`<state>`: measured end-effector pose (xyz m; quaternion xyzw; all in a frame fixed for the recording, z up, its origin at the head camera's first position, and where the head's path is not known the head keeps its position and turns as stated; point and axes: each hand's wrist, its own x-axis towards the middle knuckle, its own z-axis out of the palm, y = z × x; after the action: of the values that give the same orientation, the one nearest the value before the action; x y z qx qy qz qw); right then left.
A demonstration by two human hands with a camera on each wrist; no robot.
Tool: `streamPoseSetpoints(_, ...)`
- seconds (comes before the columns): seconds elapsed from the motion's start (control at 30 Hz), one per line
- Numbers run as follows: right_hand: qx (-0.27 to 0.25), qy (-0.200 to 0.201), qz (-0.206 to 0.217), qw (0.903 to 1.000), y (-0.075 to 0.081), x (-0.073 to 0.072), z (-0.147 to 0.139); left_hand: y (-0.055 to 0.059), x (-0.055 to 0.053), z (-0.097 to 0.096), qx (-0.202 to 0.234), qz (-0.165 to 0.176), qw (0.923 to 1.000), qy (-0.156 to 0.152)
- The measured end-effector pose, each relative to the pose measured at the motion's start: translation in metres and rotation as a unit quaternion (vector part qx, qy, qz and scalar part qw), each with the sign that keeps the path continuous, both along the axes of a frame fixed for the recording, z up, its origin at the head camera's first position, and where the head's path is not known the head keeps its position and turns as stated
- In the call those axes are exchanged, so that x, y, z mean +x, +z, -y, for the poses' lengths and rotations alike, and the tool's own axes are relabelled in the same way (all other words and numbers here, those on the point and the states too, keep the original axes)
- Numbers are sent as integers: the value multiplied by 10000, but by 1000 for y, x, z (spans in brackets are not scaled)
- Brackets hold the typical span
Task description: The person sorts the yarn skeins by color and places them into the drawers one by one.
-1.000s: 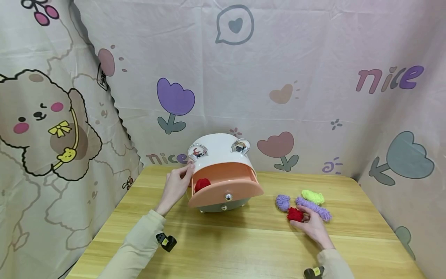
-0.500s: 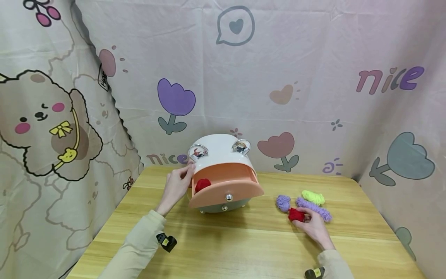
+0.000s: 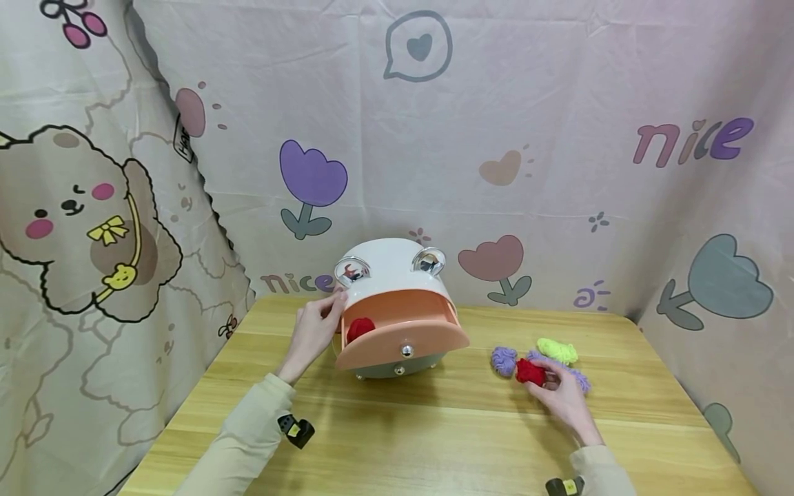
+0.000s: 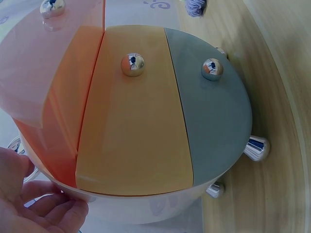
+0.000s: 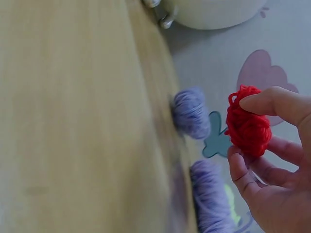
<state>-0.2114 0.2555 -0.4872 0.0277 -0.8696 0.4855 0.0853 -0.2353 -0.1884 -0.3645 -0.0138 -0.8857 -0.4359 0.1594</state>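
A small white storage box (image 3: 391, 265) with silver-ringed ears stands on the table, its top pink drawer (image 3: 403, 344) pulled out. Inside that drawer lies a red yarn bundle (image 3: 361, 328). My left hand (image 3: 314, 334) grips the box's left side, thumb and curled fingers at its edge, close to the drawer in the left wrist view. Between thumb and fingers, my right hand (image 3: 566, 397) pinches another red yarn ball (image 5: 249, 121), lifted off the table. Close by lie a purple yarn ball (image 3: 504, 361), a longer purple yarn skein (image 5: 211, 196) and a yellow-green skein (image 3: 557, 350).
The wooden table (image 3: 446, 441) ends at a printed cloth backdrop (image 3: 397, 151) behind the box. Below the open drawer, a yellow-orange drawer (image 4: 133, 126) and a grey one (image 4: 214, 116) are closed, each with a silver knob. Short silver feet (image 4: 256, 148) support the box.
My right hand has raised the red yarn ball and shifted slightly right, now covering part of the long purple skein. The left hand and the box stay in place.
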Motion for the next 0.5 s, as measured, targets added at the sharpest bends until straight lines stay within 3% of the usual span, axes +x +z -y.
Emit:
streamPoseSetpoints(0.2, -318, -57, 22, 9995, 17, 0, 8, -1, -1, 0, -17, 9, 10000, 20)
streamPoseSetpoints(0.5, -792, 176, -208, 9965, 51, -3, 25, -1, 0, 0, -53, 1, 10000, 19)
